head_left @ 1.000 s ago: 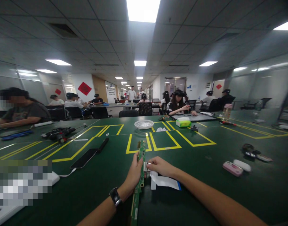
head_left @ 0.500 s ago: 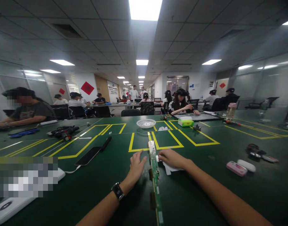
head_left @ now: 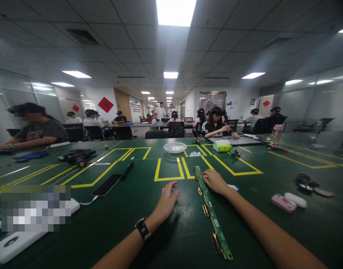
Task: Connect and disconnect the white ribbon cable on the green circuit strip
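A long, narrow green circuit board [head_left: 211,213] runs away from me at a slant, with several gold-coloured flaps along its left edge. My right hand [head_left: 215,182] grips its far end, the fingers closed at its right edge. My left hand [head_left: 166,200] is open and empty to the left of the board, apart from it, a dark watch [head_left: 142,228] on its wrist. A small white and blue piece [head_left: 233,187] shows beside my right wrist, partly hidden by the arm.
Yellow tape outlines mark the green table [head_left: 126,209]. A white basket [head_left: 175,148] and green tissue pack [head_left: 222,146] stand farther off. At left lie a phone [head_left: 107,185] with a cable and a power drill [head_left: 81,160]; at right, a pink case [head_left: 283,203] and keys [head_left: 314,185]. Several people sit beyond.
The board has moved right along with my right hand, and its near end has swung into view. My left hand has shifted slightly right. The white piece is now mostly covered.
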`<move>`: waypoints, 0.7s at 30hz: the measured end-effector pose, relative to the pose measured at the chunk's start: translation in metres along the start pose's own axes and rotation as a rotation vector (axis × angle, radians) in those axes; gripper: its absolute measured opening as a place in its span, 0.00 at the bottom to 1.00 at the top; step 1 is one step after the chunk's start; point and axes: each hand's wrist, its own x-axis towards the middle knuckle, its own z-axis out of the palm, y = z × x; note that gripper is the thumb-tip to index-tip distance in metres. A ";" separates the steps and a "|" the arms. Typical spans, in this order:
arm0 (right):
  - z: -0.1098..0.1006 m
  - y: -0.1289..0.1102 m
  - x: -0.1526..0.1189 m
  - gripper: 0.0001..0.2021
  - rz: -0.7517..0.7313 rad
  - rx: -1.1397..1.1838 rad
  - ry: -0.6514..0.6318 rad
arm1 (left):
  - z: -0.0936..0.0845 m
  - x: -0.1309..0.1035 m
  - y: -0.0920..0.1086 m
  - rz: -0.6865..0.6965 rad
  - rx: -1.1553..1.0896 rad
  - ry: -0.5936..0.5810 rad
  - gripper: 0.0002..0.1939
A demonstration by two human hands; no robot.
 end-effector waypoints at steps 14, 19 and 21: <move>0.012 -0.022 -0.001 0.21 -0.071 0.086 -0.087 | 0.004 -0.003 0.001 0.048 -0.036 -0.057 0.22; 0.013 -0.024 -0.003 0.23 -0.017 0.063 -0.154 | 0.005 -0.004 -0.001 0.047 -0.014 -0.076 0.24; 0.013 -0.026 -0.004 0.24 0.005 0.059 -0.174 | 0.004 -0.005 -0.001 0.050 -0.002 -0.084 0.24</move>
